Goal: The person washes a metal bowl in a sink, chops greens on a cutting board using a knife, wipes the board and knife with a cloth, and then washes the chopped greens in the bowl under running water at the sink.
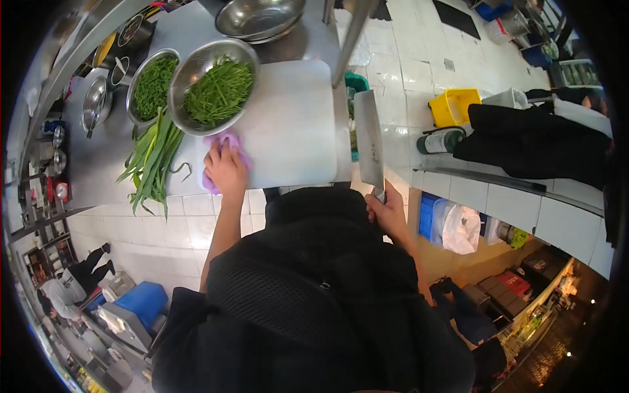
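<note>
My left hand [226, 168] presses on a pink-purple cloth [238, 145] at the near left corner of a white cutting board [295, 124]; its fingers are spread over the cloth. In my right hand [391, 211] is the handle of a large cleaver [370, 141], held off the board's right side with the blade pointing away from me. A steel bowl of cut green stalks [219, 92] overlaps the board's left part. Beside it stand a colander of chopped greens [154, 88] and a bunch of long green leaves [156, 157].
Empty steel bowls [260, 18] sit at the table's far side, near a metal post [354, 42]. A green bin [357, 82] is right of the table. Farther right are a yellow tub [455, 107] and dark cloth [524, 141]. Another person [65, 288] is at lower left.
</note>
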`<state>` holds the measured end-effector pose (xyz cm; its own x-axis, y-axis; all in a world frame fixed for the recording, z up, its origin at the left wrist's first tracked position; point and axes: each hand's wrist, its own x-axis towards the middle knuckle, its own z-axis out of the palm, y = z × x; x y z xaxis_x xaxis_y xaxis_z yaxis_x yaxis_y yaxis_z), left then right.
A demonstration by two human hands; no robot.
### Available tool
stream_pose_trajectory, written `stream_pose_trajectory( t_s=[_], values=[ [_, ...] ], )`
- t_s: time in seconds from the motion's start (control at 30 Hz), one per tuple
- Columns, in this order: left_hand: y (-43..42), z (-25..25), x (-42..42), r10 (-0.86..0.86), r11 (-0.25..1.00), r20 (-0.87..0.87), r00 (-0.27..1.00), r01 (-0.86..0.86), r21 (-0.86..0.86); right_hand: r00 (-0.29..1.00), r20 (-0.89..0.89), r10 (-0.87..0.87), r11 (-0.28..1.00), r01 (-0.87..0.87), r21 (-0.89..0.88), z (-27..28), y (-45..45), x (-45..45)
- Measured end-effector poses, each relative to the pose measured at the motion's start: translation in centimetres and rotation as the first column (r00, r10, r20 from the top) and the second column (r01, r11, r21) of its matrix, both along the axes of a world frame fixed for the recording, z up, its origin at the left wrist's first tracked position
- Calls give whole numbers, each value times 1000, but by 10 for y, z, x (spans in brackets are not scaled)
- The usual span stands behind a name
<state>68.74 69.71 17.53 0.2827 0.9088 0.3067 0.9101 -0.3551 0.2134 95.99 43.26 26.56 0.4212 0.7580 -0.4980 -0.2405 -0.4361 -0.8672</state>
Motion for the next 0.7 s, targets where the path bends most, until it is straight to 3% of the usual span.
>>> stream_pose_trajectory(
  t_s=[0.03, 0.07, 0.13, 0.17, 0.2, 0.23, 0.27, 0.33, 0.37, 0.4, 0.43, 0.47, 0.5, 0.57, 0.63, 0.7],
  values=[
    [-9, 6, 4, 155, 986, 1, 988, -155, -59, 999, 22, -28, 1000, 28, 1, -2, -12, 8],
    [-9, -23, 9, 82, 996, -85, 993, -83, -9, 998, 13, -66, 998, 66, 7, -5, -20, 17],
    [-47, -36, 95, -168, 985, 172, 971, 173, -15, 991, -28, -133, 991, 133, -2, -5, -36, 37],
    [-82, -24, 156, -134, 971, 220, 966, 173, -168, 979, -55, -195, 981, 195, -9, -5, -40, 47],
    [-100, -17, 197, -526, 800, 324, 786, 587, -126, 983, 21, -182, 983, 183, -19, 8, -38, 57],
    [-115, 6, 223, -682, 497, 446, 580, 815, -299, 980, 17, -198, 979, 197, 54, 11, -39, 70],
    [-116, 22, 222, -677, 515, 439, 591, 806, -292, 974, 28, -226, 972, 224, 69, 22, -37, 82],
    [-108, 44, 195, -472, 732, 624, 622, 671, -115, 962, 68, -265, 957, 254, 141, 33, -32, 109],
    [-85, -48, 148, 161, 844, 871, 465, 393, -366, 957, 92, -275, 951, 257, 172, 34, -38, 118],
    [-58, 80, 127, 699, 502, 463, 544, 87, -860, 951, 89, -296, 940, 274, 202, 39, -36, 122],
    [-28, 37, 72, 604, 747, 582, 543, -132, -652, 950, 74, -304, 939, 285, 193, 33, -37, 124],
    [-4, -31, -2, 259, 966, 306, 916, -240, -101, 948, 82, -307, 941, 290, 173, 29, -36, 129],
    [-14, -13, 5, 415, 909, -36, 909, -416, -24, 944, 92, -316, 942, 301, 151, 26, -38, 130],
    [-16, 2, 33, 296, 952, -188, 937, -273, 137, 944, 72, -321, 942, 310, 129, 23, -43, 130],
    [-45, -3, 60, 221, 975, -204, 954, -208, 81, 961, 122, -249, 968, 249, 16, 22, -53, 127],
    [-42, -11, 60, 150, 989, -210, 966, -146, 35, 962, 94, -257, 966, 255, 30, 22, -57, 126]
  ],
)
